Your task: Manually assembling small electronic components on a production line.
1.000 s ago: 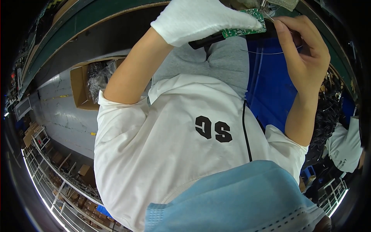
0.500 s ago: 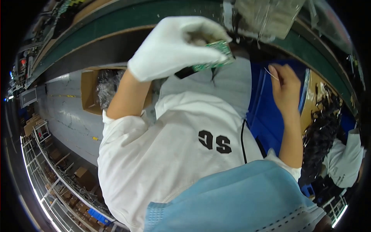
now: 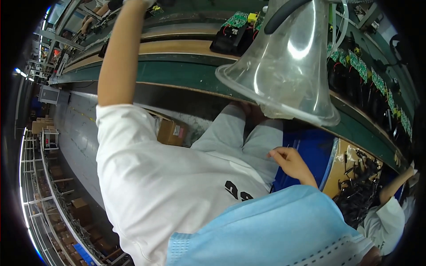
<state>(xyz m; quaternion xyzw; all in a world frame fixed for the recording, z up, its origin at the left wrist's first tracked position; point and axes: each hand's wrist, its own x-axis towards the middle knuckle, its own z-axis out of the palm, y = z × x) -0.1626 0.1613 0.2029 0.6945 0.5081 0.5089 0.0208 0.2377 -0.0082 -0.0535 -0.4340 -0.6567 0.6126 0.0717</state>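
Note:
My left arm reaches up and away to the far left. Only the edge of my white-gloved left hand [image 3: 139,2] shows at the top rim, its fingers cut off by the picture. Close to it on the green work surface lies a small green circuit board [image 3: 155,9], partly visible. My bare right hand [image 3: 293,163] is low over my lap at the right, thumb and finger pinched together. A thin white strand [image 3: 288,146] pokes up from the pinch, hardly visible. Beyond the right hand hangs a clear plastic funnel-shaped hood [image 3: 284,66].
Black cases [image 3: 230,41] with green circuit boards [image 3: 236,19] sit on the bench, and more boards [image 3: 357,65] line its right side. Below are a blue bin [image 3: 306,148] and a box of black cables [image 3: 355,186]. A co-worker's sleeve [image 3: 390,221] shows at right; a cardboard box [image 3: 172,132] stands underneath.
My left hand, which held a green circuit board over my lap, has swung up and out to the far left. The right hand has come lower and nearer. The view has shifted, showing more bench.

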